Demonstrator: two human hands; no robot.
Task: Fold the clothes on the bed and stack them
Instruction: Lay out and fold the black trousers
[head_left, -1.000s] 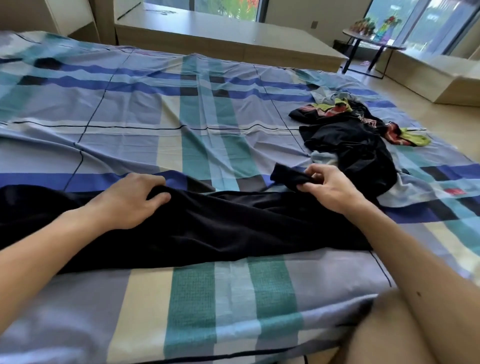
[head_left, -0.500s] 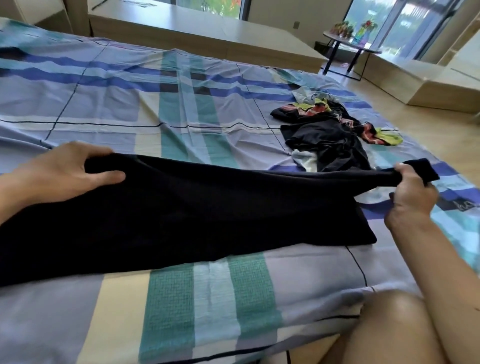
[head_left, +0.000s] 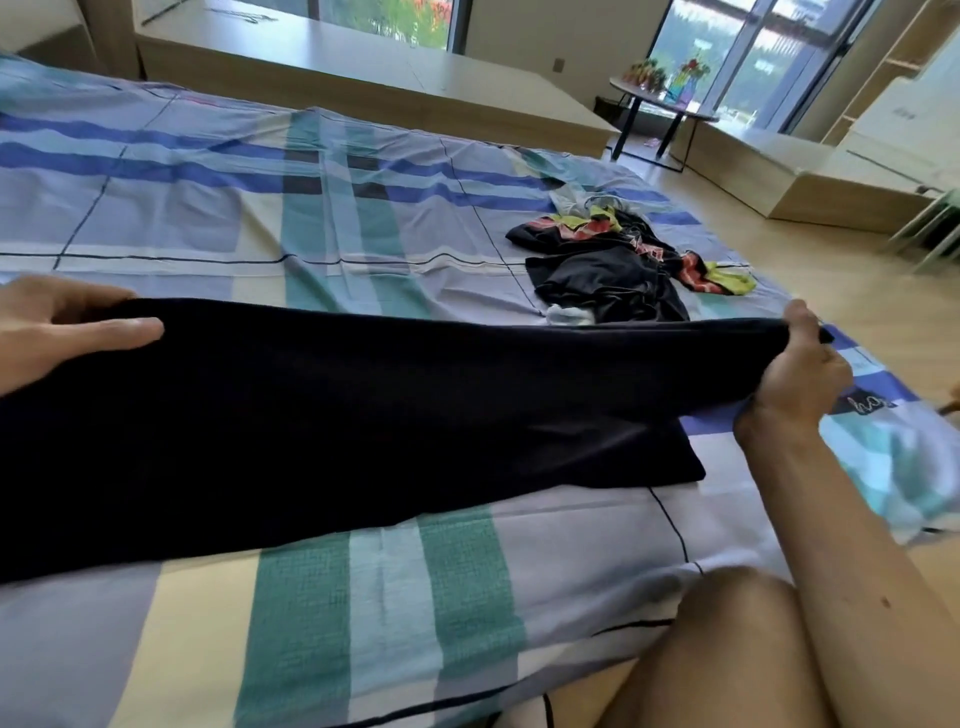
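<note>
Black garment (head_left: 415, 405) stretched wide across near part of bed (head_left: 363, 597), top edge lifted, lower part lying on plaid sheet. Left hand (head_left: 57, 327) grips its left end, thumb on top of the cloth, fingers (head_left: 78, 296) behind the edge, pinching it. Right hand (head_left: 800, 374) holds right end, fingers (head_left: 797, 317) curled round bunched fabric. Unfolded clothes pile (head_left: 613, 265), black with red and yellow-green print, lies farther back on bed, apart from garment. Cursive lettering (head_left: 865, 404) on sheet just beside right hand, only "ho" legible. Round side table (head_left: 660, 98) by the window, well apart.
</note>
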